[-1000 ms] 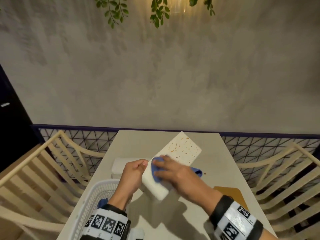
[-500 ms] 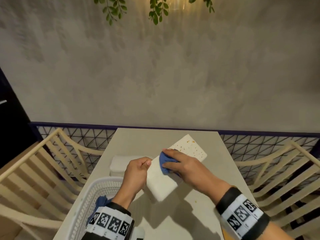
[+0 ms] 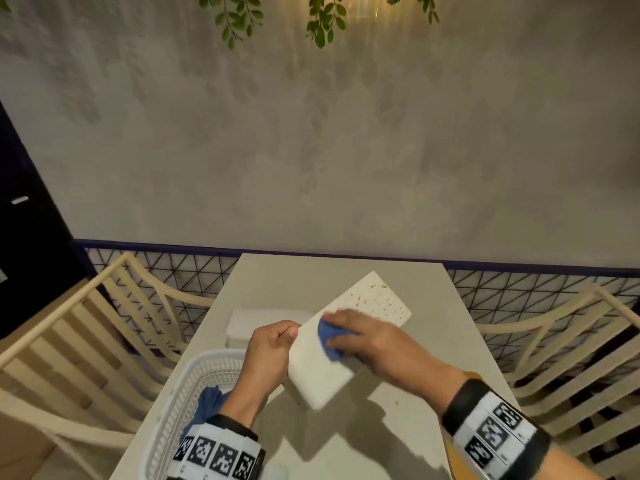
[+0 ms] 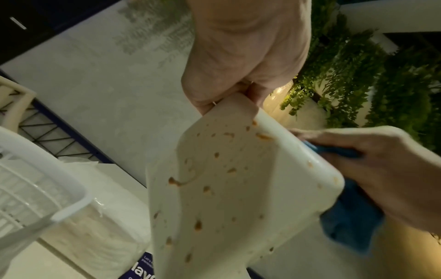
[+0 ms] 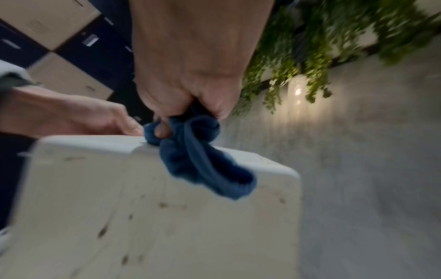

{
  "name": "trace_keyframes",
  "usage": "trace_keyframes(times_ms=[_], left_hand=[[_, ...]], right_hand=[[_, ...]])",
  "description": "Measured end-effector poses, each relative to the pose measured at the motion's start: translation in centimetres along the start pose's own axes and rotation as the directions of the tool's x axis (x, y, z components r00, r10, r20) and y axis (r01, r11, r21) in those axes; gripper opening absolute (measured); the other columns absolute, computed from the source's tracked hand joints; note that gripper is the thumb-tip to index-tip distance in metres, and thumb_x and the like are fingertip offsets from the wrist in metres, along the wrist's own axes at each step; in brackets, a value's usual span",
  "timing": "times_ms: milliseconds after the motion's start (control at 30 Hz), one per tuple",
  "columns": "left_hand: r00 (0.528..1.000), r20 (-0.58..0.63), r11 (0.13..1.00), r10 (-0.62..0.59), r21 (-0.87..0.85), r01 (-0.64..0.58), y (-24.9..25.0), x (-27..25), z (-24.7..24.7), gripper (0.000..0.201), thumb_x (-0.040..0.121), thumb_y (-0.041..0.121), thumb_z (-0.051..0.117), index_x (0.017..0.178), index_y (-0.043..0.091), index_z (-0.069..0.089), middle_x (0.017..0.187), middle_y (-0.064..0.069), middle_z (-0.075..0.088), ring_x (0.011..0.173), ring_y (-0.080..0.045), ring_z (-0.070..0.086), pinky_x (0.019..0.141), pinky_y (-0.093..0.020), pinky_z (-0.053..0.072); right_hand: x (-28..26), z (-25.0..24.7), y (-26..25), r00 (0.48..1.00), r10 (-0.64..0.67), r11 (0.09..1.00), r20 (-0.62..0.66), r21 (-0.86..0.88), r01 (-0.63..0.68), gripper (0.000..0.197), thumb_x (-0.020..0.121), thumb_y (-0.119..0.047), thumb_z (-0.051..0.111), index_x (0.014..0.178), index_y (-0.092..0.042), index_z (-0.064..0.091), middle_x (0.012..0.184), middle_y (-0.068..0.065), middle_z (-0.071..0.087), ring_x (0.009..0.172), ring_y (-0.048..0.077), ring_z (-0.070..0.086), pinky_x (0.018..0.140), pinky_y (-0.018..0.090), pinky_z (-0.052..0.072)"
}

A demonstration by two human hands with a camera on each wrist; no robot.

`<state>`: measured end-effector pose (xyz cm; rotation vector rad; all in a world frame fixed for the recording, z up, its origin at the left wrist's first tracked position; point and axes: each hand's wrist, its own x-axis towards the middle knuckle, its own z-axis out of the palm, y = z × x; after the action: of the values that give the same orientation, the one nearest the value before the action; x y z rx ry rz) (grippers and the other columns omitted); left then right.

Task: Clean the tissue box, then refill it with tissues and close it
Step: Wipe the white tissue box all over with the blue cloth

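A white tissue box (image 3: 349,336) speckled with orange stains is held tilted above the table. My left hand (image 3: 273,344) grips its left edge, seen close in the left wrist view on the box (image 4: 226,188) by the fingers (image 4: 214,98). My right hand (image 3: 360,336) holds a bunched blue cloth (image 3: 327,339) and presses it on the box's upper face near the middle. In the right wrist view the cloth (image 5: 195,156) hangs over the box's edge (image 5: 143,198). A white pack of tissues (image 3: 252,322) lies on the table behind my left hand.
A white plastic basket (image 3: 194,389) with another blue cloth (image 3: 207,403) in it stands at the table's near left. Cream slatted chairs (image 3: 69,341) flank the beige table (image 3: 398,427) on both sides. A grey wall rises behind, with leaves hanging above.
My right hand with the cloth has slid back and forth along the box's face and is now near its middle. Fewer orange specks show on the near part. My left hand keeps its grip.
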<state>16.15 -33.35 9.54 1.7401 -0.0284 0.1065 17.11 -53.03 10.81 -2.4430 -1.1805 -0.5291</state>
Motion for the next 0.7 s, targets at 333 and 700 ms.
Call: trace_keyframes(times_ms=[333,700], left_hand=[[0.999,-0.027,0.999,-0.017,0.042,0.018,-0.6,0.0,-0.3,0.030,0.094,0.007,0.047,0.070,-0.003,0.062,0.062,-0.008,0.054,0.063,-0.017,0.043,0.058,-0.029,0.029],[0.993,-0.003,0.987,-0.116,-0.109,0.115,-1.4,0.5,-0.8,0.033,0.093,0.005,0.044,0.078,0.011,0.073,0.084,-0.016,0.071,0.079,-0.023,0.061,0.077,-0.038,0.047]], right_hand=[[0.8,1.0,-0.2,0.984,0.149,0.987,-0.095,0.076,-0.142,0.026,0.077,-0.001,0.064,0.101,-0.009,0.072,0.127,0.018,0.059,0.115,0.033,0.058,0.100,0.040,0.043],[1.8,2.9,-2.8,0.993,-0.113,0.982,0.029,0.154,0.107,0.023,0.086,-0.007,0.051,0.098,-0.004,0.070,0.125,0.021,0.059,0.118,0.031,0.051,0.097,0.036,0.044]])
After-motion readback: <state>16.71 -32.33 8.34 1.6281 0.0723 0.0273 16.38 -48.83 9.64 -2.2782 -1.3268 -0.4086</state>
